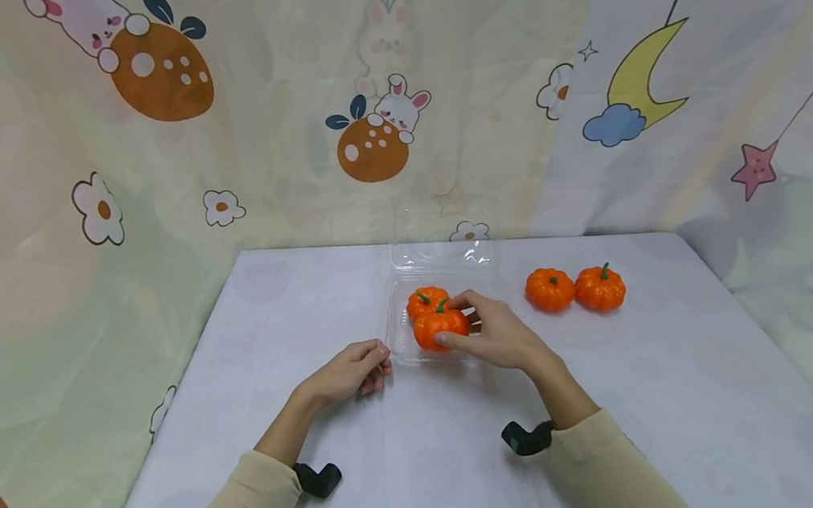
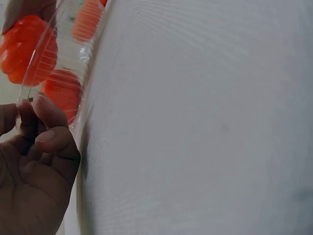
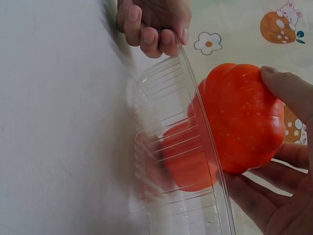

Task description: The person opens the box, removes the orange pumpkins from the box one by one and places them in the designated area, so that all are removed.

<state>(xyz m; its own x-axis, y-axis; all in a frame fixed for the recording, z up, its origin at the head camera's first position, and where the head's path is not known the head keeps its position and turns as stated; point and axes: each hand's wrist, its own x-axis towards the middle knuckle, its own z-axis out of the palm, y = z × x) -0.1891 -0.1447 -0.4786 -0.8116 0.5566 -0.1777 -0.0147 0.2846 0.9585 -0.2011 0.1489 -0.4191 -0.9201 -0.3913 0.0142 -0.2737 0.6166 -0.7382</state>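
While left fingers [image 2: 51, 112] pinch a clear tray [image 3: 161, 93], right fingers [image 3: 288, 88] grip a ribbed orange pumpkin [image 1: 439, 330].

That person over there wears plain beige sleeves [image 1: 236, 507], softly creased, leaving the left hand [image 1: 350, 370] and right hand [image 1: 498, 333] bare; by each cuff [image 1: 286, 470] juts a stubby, elbow-shaped black camera [image 1: 319, 481].

White table [image 1: 295, 312] — cartoon-print backdrop [image 1: 279, 120]

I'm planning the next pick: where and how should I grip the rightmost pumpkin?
I'd pinch the rightmost pumpkin across its rounded front and back, coming from the right, since the neighbouring pumpkin crowds its left.
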